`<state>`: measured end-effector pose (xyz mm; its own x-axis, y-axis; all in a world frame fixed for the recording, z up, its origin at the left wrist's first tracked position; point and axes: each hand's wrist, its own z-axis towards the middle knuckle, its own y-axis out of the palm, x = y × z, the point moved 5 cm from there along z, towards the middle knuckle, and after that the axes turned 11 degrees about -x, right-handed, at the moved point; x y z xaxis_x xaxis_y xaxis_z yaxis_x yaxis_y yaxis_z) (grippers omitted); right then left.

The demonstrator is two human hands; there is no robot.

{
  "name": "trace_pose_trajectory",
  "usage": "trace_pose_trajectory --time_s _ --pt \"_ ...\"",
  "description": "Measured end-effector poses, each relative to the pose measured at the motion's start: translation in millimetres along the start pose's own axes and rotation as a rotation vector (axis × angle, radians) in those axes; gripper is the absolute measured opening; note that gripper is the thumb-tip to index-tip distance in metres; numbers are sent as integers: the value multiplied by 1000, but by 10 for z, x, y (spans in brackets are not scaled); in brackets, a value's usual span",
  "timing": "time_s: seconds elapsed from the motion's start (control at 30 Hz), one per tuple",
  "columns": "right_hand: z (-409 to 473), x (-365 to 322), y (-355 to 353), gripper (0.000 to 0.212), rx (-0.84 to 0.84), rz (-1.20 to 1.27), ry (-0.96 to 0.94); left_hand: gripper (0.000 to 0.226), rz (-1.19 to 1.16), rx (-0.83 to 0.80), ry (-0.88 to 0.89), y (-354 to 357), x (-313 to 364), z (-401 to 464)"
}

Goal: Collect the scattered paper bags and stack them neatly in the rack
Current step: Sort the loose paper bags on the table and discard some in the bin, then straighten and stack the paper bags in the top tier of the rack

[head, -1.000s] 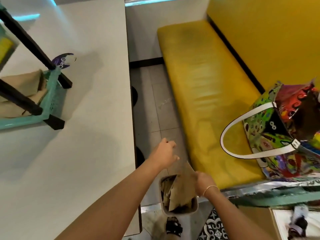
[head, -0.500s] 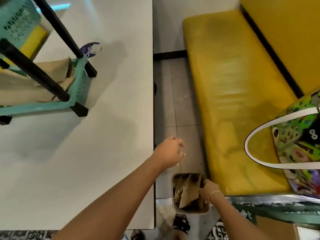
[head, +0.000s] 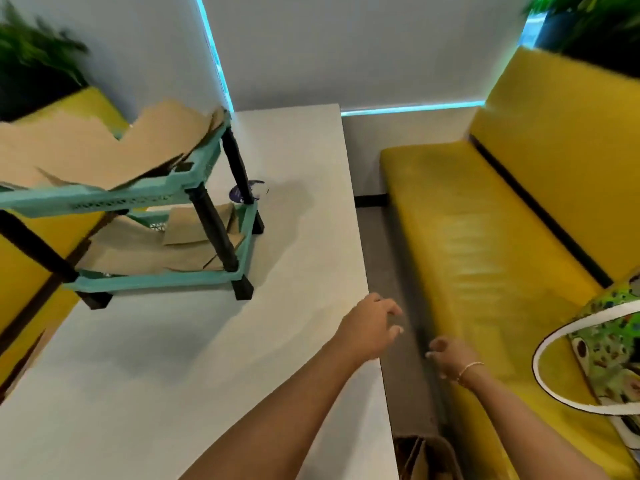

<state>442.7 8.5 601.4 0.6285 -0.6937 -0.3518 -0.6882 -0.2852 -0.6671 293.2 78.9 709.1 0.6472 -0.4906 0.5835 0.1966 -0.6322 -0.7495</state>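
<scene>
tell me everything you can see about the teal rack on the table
The rack is a two-tier shelf that looks like teal plastic, with perforated side rails and dark turned posts ending in black feet. It stands upright on the white table, toward its far left part. Brown paper bags lie piled loosely on the upper tier, their edges overhanging the rim; more flat bags lie on the lower tier. A small purple label sits just behind its far right post. Neither hand touches it.

A white surface [head: 194,358] is seen, on which a teal two-tier rack [head: 166,278] with black legs stands; brown paper bags [head: 104,147] are stacked on its shelves.
</scene>
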Motion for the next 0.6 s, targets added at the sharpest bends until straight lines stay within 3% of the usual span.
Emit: trace_pose_trajectory --time_s 0.13,0.5,0.6 --pt "-373 -790 -443 31 243 110 -87 27 13 93 106 -696 -119 -319" --pt "-1480 -3429 -1032 29 680 368 -505 25 0 474 279 -2825 -906 -1608" --pt "-1851 -3969 -1137 27 813 296 -601 26 -32 568 272 -3269 -1157 -1860"
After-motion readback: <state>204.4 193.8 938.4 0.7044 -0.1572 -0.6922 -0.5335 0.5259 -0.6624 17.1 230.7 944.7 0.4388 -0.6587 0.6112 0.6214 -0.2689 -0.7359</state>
